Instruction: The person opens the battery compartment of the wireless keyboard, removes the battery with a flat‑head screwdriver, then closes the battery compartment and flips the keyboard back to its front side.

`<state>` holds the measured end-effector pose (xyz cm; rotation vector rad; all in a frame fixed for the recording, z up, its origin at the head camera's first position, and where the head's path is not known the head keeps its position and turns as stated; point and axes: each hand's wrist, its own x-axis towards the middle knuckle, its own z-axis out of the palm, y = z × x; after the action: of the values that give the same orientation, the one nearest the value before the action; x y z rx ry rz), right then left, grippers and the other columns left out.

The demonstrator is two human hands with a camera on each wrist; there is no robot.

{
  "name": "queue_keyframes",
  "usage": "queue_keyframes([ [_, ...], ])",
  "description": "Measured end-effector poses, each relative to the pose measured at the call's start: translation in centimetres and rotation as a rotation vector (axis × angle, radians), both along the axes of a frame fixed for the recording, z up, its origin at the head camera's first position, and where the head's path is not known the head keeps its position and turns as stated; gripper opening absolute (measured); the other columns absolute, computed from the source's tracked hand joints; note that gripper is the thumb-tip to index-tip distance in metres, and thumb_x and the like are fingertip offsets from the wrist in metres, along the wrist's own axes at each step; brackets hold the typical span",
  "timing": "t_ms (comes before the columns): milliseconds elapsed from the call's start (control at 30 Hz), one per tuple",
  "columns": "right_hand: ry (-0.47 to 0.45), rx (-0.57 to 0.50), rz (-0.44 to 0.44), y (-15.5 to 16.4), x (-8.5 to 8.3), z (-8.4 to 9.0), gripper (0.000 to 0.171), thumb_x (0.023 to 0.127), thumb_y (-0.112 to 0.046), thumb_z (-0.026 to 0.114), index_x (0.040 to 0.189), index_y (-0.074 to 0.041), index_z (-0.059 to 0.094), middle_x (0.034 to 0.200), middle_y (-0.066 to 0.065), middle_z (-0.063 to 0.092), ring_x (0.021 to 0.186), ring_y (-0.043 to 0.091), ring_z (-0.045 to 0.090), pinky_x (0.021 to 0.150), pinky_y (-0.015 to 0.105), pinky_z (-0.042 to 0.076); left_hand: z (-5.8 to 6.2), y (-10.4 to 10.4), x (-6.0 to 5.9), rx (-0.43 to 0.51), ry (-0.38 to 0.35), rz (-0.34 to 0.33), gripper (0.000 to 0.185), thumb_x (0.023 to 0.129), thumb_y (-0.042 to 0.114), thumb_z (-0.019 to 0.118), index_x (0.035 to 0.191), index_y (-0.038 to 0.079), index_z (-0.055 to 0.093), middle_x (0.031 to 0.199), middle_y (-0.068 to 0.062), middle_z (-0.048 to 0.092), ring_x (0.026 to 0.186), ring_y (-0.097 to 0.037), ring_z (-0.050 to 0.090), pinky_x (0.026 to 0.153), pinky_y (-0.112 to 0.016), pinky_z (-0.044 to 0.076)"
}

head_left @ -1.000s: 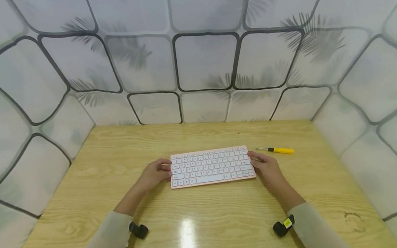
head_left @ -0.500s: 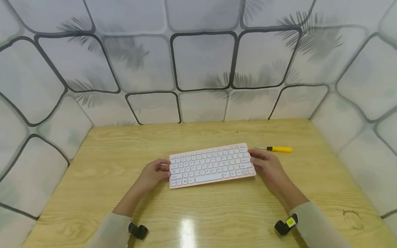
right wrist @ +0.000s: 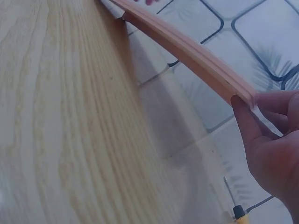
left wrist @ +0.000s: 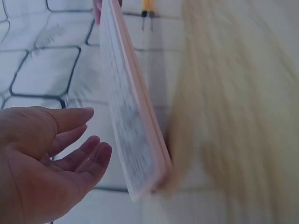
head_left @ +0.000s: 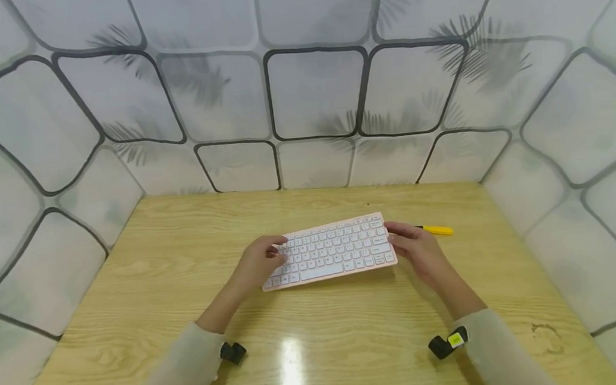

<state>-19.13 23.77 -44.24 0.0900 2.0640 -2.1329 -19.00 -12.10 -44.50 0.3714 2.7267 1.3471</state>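
A pink keyboard with white keys [head_left: 333,250] sits tilted on the wooden table [head_left: 318,341]. Its right end is raised and its near left corner is down on the wood. My right hand [head_left: 416,250] pinches the right end, thumb against the edge [right wrist: 243,116]. My left hand [head_left: 259,261] hovers over the left keys with relaxed fingers. In the left wrist view that hand [left wrist: 51,158] lies open beside the key face of the keyboard [left wrist: 133,126], a small gap between them. The right wrist view shows the keyboard's pink underside [right wrist: 187,51] slanting above the table.
A yellow-handled screwdriver [head_left: 436,230] lies on the table just right of my right hand. Patterned panel walls [head_left: 317,96] close in the table at the back and both sides. Wrist cameras [head_left: 232,353] sit on both sleeves.
The keyboard lay flat with a hand at each end. Now my right hand has lifted the right end, and my left hand has moved onto the left keys.
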Motion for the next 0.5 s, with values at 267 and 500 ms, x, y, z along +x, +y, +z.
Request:
queue_keyframes([
  [267, 0.004, -0.013, 0.011, -0.3, 0.0, 1.6, 0.047, 0.094, -0.015, 0.062, 0.136, 0.001, 0.049, 0.131, 0.010, 0.054, 0.107, 0.013, 0.061, 0.091, 0.026, 0.049, 2.3, 6.0, -0.4, 0.103, 0.050, -0.232, 0.039, 0.093, 0.024, 0.064, 0.130, 0.015, 0.058, 0.128, 0.000, 0.056, 0.111, -0.018, 0.055, 0.091, -0.035, 0.048],
  [500, 0.000, -0.013, -0.001, -1.5, 0.3, 4.2, 0.046, 0.093, -0.015, 0.064, 0.134, 0.002, 0.051, 0.131, 0.014, 0.053, 0.105, 0.015, 0.062, 0.091, 0.028, 0.049, 3.9, 9.4, -1.5, 0.067, 0.086, -0.267, 0.040, 0.093, 0.029, 0.064, 0.132, 0.023, 0.056, 0.130, 0.005, 0.052, 0.111, -0.014, 0.053, 0.092, -0.034, 0.047],
])
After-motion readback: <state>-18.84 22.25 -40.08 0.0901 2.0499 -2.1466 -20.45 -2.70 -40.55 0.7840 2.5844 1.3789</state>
